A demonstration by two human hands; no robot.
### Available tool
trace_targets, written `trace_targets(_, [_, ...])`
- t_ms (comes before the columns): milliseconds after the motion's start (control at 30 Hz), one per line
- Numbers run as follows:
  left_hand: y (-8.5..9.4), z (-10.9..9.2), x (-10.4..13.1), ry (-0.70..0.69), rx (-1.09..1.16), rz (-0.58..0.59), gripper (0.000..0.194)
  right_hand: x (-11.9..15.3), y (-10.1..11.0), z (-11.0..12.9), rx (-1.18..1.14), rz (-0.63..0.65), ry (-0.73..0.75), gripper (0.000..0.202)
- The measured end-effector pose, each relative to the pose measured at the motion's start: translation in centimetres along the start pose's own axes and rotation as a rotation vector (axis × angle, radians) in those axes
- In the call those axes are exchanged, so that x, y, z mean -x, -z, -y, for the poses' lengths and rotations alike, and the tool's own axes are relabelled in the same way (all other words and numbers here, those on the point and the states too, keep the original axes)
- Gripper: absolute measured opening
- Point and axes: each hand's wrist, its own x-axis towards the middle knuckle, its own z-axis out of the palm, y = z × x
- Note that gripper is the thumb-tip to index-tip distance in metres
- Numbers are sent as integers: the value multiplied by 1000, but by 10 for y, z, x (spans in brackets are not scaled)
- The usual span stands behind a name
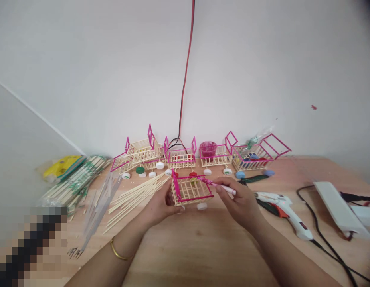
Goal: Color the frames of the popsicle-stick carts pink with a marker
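Observation:
My left hand (162, 203) grips the left end of a small wooden-stick cart (192, 191) with bottle-cap wheels, holding it over the table. Its top rim and left end frame are magenta. Between the fingers of my right hand (237, 199) is a paintbrush (223, 186) with a pale handle. The brush's magenta-coated bristles meet the cart's far upper edge near its right corner. Behind the cart, a cup of magenta paint (208, 150) sits in another stick cart (216, 159) with magenta edges.
More stick carts (181, 159) line the wall. Loose sticks (137, 197), clear glue sticks (97, 203) and packaged sticks (77, 179) lie left. A glue gun (288, 213), its cord and a white power strip (337, 207) occupy the right.

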Motion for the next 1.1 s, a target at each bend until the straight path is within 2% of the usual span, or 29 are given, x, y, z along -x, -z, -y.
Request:
trace_targets(133, [-1,2,-1,-21,19,2,88,2,0,-1,2,23,-15,14])
trace_targets(467, [-1,2,-1,-29,-11,-12,83,1,1,0,2,-38,19,13])
trace_targets(700, [-1,0,-1,-22,-16,-6,82,3,-4,-1,-81,74,48,14])
trace_targets(1100, [-2,1,-1,-26,9,-4,84,4,-3,1,-52,81,84,14])
